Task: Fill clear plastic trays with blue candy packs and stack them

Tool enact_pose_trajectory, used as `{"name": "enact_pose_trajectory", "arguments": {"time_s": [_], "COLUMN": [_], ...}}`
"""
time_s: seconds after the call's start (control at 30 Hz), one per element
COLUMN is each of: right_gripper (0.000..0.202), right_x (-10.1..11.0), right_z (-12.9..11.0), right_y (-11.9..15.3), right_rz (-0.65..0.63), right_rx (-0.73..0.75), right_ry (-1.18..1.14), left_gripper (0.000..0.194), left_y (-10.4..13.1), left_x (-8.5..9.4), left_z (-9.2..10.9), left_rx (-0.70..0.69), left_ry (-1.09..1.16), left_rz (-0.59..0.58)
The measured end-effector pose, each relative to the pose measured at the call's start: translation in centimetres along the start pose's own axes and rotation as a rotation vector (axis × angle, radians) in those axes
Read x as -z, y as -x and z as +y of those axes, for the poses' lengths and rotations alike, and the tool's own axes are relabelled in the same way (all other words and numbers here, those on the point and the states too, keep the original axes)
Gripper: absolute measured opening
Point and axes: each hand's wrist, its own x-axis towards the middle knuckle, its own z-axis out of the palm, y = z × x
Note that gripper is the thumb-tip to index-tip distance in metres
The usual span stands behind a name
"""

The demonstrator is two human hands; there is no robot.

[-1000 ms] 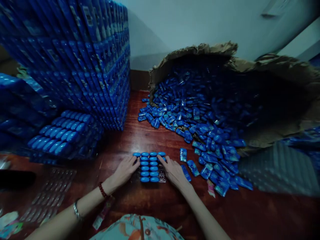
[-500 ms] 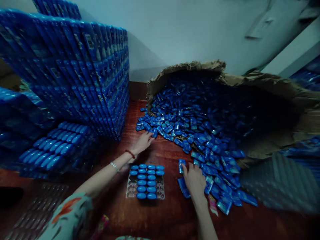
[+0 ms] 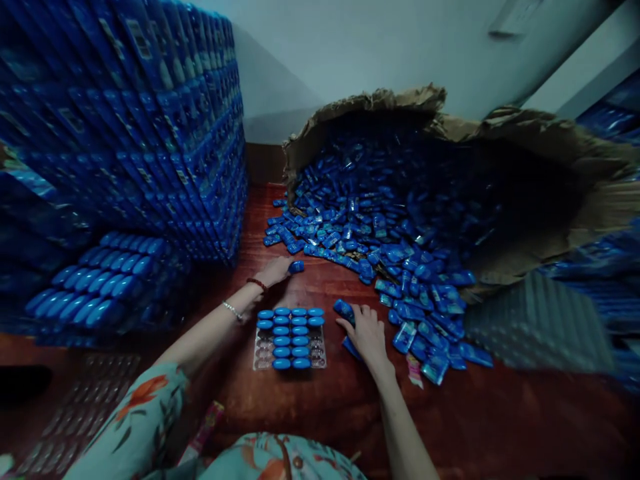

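A clear plastic tray (image 3: 264, 357) lies on the red-brown table, with blue oval pieces (image 3: 291, 341) in its top rows and two middle columns; cavities at its lower sides hold none. Up and left of it, my left hand (image 3: 275, 272) pinches a small blue packet (image 3: 297, 267) at its fingertips. Right of the tray, my right hand (image 3: 367, 331) has a blue packet (image 3: 344, 309) between thumb and fingers, and another packet lies partly hidden under that hand. Loose blue packets (image 3: 320, 233) spread out beyond both hands.
A torn cardboard box (image 3: 540, 257) spills packets at the back right. Tall stacks of blue packs (image 3: 200, 153) stand left, with filled trays (image 3: 95, 280) before them. Stacked clear trays (image 3: 540, 327) sit right; more trays (image 3: 85, 393) lie lower left. A pink wrapper (image 3: 414, 371) is near the packets.
My left hand has drawn back from the pile with a packet. My right hand has moved left, away from the pile, and now holds a packet. The view has shifted slightly.
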Motion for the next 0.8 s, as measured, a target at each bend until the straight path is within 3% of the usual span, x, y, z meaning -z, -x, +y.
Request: {"name": "enact_pose_trajectory", "arguments": {"time_s": [0.17,0.33,0.47,0.6,0.67,0.8], "right_gripper": [0.03,0.031,0.044,0.038,0.033,0.021], "right_x": [0.9,1.4,0.1,-2.0,-3.0,-3.7], "right_z": [-0.8,-1.9,-1.1,-0.9,-1.5,-2.5], "right_y": [-1.3,-1.5,0.6,3.8,5.0,5.3], "right_rz": [-0.024,-0.02,0.045,0.054,0.086,0.272], "right_rx": [0.081,0.087,0.022,-0.025,-0.011,0.184], "right_ry": [-0.039,-0.24,-0.671,-1.233,-1.322,-1.085], "left_gripper": [0.037,0.027,0.032,0.027,0.023,0.025], "left_y": [3.7,3.3,3.5,6.1,8.2,13.6], "left_x": [0.8,0.7,0.1,-0.2,-0.5,-1.7], "left_z": [-0.5,-0.2,-0.7,-2.1,-2.9,-3.9], "left_rx": [0.016,-0.061,-0.088,-0.061,-0.021,0.192], "left_ry": [-0.036,0.035,0.115,0.211,0.302,0.774], "left_rz": [-0.019,-0.056,-0.07,-0.01,0.071,0.41]}}
